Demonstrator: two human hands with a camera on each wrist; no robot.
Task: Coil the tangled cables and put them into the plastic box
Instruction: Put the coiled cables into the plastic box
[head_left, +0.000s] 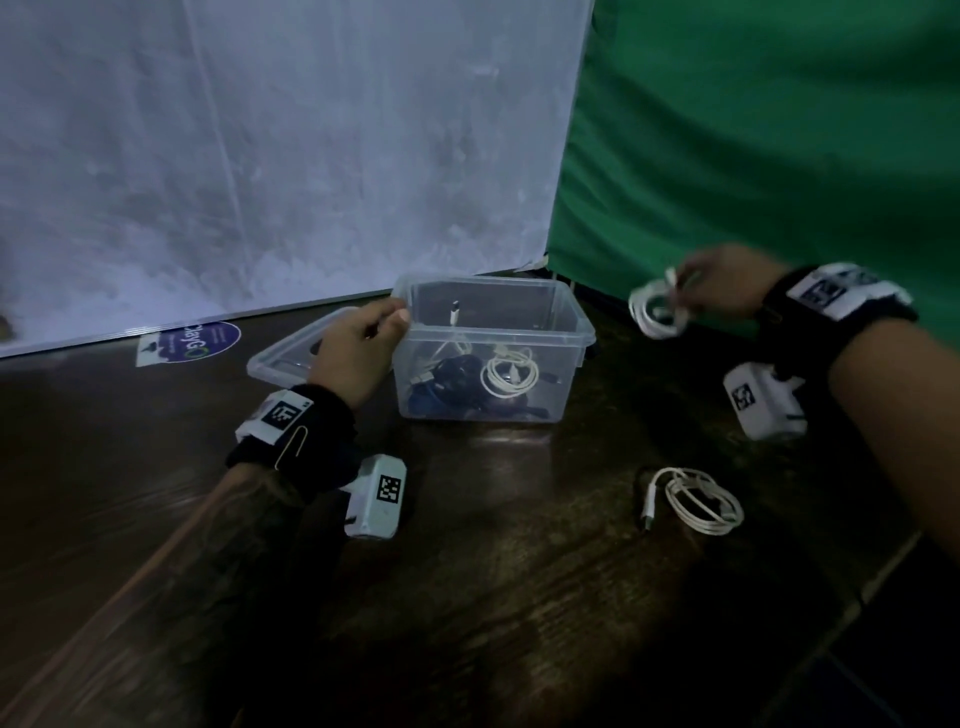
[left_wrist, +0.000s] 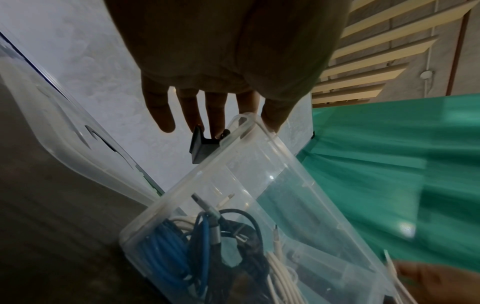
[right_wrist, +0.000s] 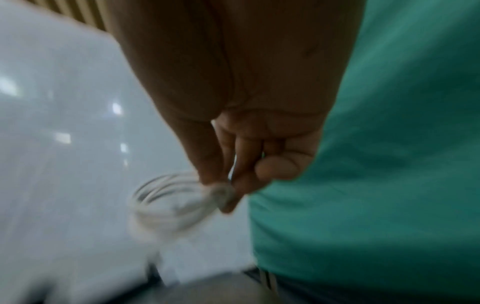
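Lid: a clear plastic lid (head_left: 275, 358) lies flat on the dark wooden counter (head_left: 493, 597), left of the box.
Left hand: my left hand (head_left: 356, 348) rests on the near-left corner of the clear plastic box (head_left: 566, 353), fingers (left_wrist: 162, 111) straight and relaxed.
Box contents: coiled blue, black and white cables (head_left: 506, 371).
Counter: one loosely coiled white cable (head_left: 701, 501) lies right of the box.
Right hand: my right hand (head_left: 727, 286), raised right of the box, pinches a coiled white cable bundle (head_left: 657, 312).

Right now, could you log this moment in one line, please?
left hand: steadies plastic box | right hand: holds coiled white cable | another coil: on table
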